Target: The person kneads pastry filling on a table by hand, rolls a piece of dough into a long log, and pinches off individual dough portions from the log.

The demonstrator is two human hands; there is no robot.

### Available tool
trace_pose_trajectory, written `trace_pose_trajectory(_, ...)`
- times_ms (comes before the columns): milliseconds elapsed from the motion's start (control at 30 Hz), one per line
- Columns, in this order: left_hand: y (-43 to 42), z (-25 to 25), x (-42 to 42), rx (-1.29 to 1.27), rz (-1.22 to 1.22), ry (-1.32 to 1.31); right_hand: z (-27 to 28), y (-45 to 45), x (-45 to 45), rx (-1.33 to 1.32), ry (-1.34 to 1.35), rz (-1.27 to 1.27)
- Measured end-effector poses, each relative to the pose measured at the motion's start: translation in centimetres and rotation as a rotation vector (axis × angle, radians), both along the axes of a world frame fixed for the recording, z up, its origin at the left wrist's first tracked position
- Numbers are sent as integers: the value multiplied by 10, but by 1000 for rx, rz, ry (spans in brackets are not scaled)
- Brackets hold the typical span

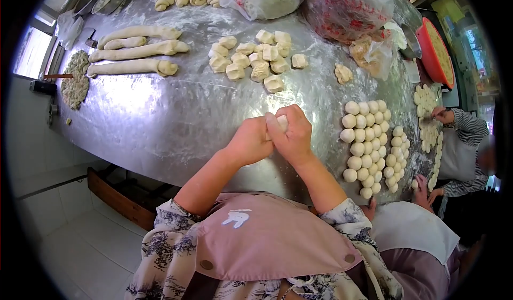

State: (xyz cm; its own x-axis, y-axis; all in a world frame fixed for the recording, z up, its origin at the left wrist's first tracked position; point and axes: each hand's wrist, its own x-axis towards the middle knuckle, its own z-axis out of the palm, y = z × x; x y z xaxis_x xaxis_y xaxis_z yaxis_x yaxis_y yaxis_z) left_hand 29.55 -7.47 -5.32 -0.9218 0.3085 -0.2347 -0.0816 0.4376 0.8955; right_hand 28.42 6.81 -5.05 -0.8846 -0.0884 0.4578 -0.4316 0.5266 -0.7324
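Both hands meet over the near middle of the metal table, closed around a small piece of dough that shows between the fingers. My left hand wraps it from the left. Pressing in from the right is my right hand, its thumb over the dough. Most of the piece is hidden by the fingers. Just beyond the hands lie several cut dough chunks in a loose cluster. To the right, smooth round dough balls stand in rows.
Long dough rolls lie at left beside a crumbly floury heap. Plastic bags and a red basin stand toward the back right. Co-workers' hands are at the right edge, near flattened dough pieces.
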Motion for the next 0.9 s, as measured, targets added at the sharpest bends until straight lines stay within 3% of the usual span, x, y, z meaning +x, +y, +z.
trace_pose_trajectory(67,0,8,0,55,-8,-28,-12,4,-9,12,52,-54)
trace_pose_trajectory(167,3,17,7,215,-106,-26,-21,18,-32,53,-121,-145)
trace_pose_trajectory(200,5,21,8,284,-147,-11,-29,27,-46,207,-7,-200)
trace_pose_trajectory(267,11,28,10,248,-166,-25,-30,49,-66,310,-260,-277)
trace_pose_trajectory(367,6,11,-3,122,-34,-37,-43,55,-83,103,-148,-189)
trace_pose_trajectory(467,5,12,-6,57,113,-2,-36,52,-71,117,-149,-122)
trace_pose_trajectory(600,3,-13,-11,28,139,315,5,14,-12,2,-406,269)
trace_pose_trajectory(633,3,-9,-10,175,150,197,2,11,-7,5,-389,264)
trace_pose_trajectory(767,2,-12,-3,44,72,410,-6,12,-3,-11,-300,181)
trace_pose_trajectory(867,-2,13,-4,227,-34,-5,5,10,-5,-3,-207,135)
trace_pose_trajectory(900,-3,14,-3,171,-67,-4,6,9,-5,21,-171,141)
